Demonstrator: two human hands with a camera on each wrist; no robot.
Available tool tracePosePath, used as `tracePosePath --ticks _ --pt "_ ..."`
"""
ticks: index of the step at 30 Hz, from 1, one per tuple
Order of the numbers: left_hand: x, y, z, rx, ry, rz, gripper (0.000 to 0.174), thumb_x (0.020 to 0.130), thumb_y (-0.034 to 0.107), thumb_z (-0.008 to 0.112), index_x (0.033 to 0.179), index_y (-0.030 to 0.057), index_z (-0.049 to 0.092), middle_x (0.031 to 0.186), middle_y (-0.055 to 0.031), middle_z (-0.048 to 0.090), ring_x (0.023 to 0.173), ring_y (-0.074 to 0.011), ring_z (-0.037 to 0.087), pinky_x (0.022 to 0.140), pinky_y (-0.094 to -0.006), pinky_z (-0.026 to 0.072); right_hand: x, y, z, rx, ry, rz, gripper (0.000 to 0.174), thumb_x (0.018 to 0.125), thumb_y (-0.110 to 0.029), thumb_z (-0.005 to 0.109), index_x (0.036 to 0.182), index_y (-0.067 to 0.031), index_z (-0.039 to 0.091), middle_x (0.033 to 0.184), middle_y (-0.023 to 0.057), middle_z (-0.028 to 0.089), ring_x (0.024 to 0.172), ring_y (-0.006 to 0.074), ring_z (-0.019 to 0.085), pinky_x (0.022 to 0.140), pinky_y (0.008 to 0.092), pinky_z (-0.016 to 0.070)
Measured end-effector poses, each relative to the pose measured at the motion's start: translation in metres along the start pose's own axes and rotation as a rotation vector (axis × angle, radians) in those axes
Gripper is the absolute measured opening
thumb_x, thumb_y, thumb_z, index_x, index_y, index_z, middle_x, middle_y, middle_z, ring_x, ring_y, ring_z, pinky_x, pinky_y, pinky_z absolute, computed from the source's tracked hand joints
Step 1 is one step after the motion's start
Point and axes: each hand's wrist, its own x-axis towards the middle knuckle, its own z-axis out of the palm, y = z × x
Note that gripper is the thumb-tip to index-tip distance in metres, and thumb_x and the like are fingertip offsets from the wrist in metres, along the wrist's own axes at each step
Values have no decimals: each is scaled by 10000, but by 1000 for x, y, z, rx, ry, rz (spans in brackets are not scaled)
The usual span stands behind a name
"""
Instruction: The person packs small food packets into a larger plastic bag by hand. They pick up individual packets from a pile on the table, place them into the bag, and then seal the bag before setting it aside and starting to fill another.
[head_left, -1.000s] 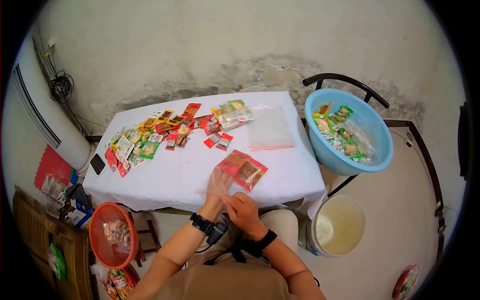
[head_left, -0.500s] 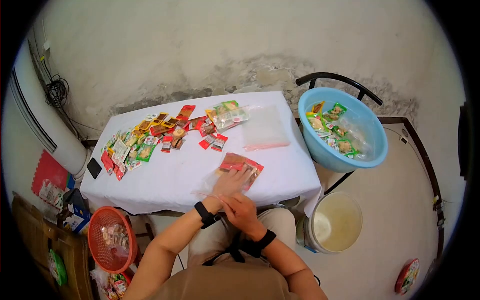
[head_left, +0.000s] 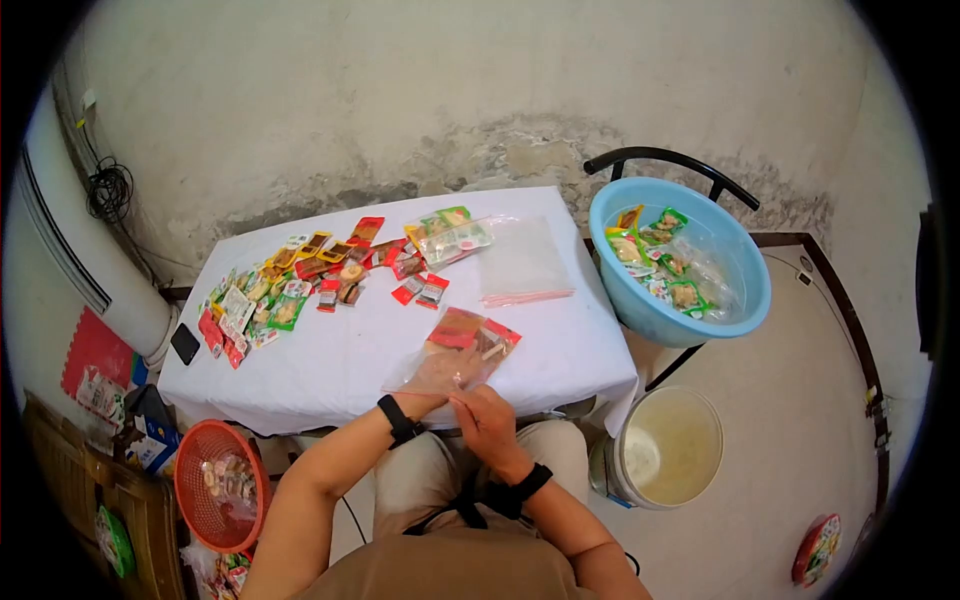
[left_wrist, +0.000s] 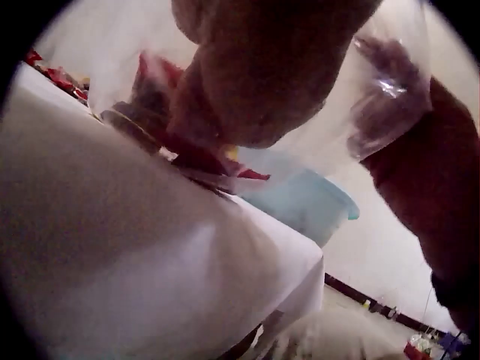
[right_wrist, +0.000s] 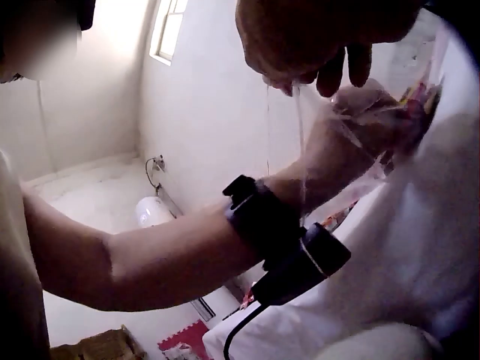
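Observation:
My left hand [head_left: 445,372] is inside a clear plastic bag [head_left: 408,376], its fingers lying over red-edged food packets [head_left: 460,328] near the front of the table. The same packets [left_wrist: 154,82] show red through the film in the left wrist view, where the hand hides part of them. With thumb and fingers, my right hand [head_left: 487,418] pinches the bag's open edge beside the left wrist. Stretched film [right_wrist: 301,142] runs down from those fingers in the right wrist view.
On the white-covered table [head_left: 330,370] lie a heap of small packets [head_left: 262,290], a stack of clear bags [head_left: 525,262] and a phone [head_left: 184,343]. A blue basin [head_left: 620,290] of packets stands right, above a bucket [head_left: 670,450]. A red basket [head_left: 200,510] is at lower left.
My left hand has reached further over the packets inside the bag, then drawn back slightly. The right hand keeps its pinch on the bag's edge. The head view has shifted a little.

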Motion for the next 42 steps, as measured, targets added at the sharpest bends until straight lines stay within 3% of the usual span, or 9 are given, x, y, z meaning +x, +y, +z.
tracePosePath --ticks 8,14,18,21,24,26,34,36,42 --pt "-23 27 -47 -978 82 -586 242 823 99 507 1042 -3 518 1098 -225 572 956 -383 556 805 -376 460 5 6 13 93 101 78 136 820 -31 594 946 -38 646 749 120 589 605 255 552 540 301 436" --pt "-38 17 -48 -585 -45 -650 325 777 25 481 1092 29 563 941 -213 611 861 -341 582 744 -376 456 4 5 10 111 72 163 130 817 -18 586 932 -29 647 784 127 611 654 266 590 578 307 463" --pt "-38 -6 -63 -846 -157 -606 318 766 -4 462 1048 32 606 930 -203 621 833 -312 594 739 -360 464 2 8 11 135 9 169 190 810 -35 600 998 -40 628 905 155 602 795 280 598 645 325 481" --pt "-47 -15 -54 -1042 -60 -742 122 835 -11 503 919 18 586 1186 -124 574 946 -176 572 807 -303 465 -4 13 19 -125 132 -6 342 834 -85 600 1168 -71 529 1129 159 538 977 285 559 729 348 488" --pt "-57 1 -49 -1254 49 -773 86 834 -13 512 890 28 562 1269 -149 518 941 -152 563 797 -279 461 -20 35 33 76 347 399 519 870 -207 581 1328 -109 360 1227 178 450 1106 295 480 734 388 498" --pt "-51 14 -58 -1383 67 -763 82 837 -19 503 882 31 551 1295 -154 494 954 -146 555 797 -271 457 -6 23 13 1057 291 1234 541 906 -257 527 1368 -119 280 1211 126 468 1048 231 518 719 369 513" --pt "-59 24 -54 -1261 -179 -740 71 857 -11 510 916 13 543 1254 -122 521 956 -133 544 812 -259 446 -2 63 12 1004 106 1129 493 903 -168 491 1354 -83 311 870 27 563 695 115 576 569 296 534" --pt "-58 36 -43 -1380 273 -691 132 845 -15 529 975 -2 545 1065 -79 593 882 -132 560 756 -270 485 1 72 11 978 113 1090 465 896 -139 480 1335 -72 342 876 40 583 656 127 592 550 293 534" --pt "-51 69 -36 -1710 578 -1219 191 856 9 534 1046 21 522 855 -60 565 798 -156 578 596 -290 531 3 84 10 847 55 1095 400 923 -176 467 1298 -65 387 1010 73 580 788 153 606 544 289 530"
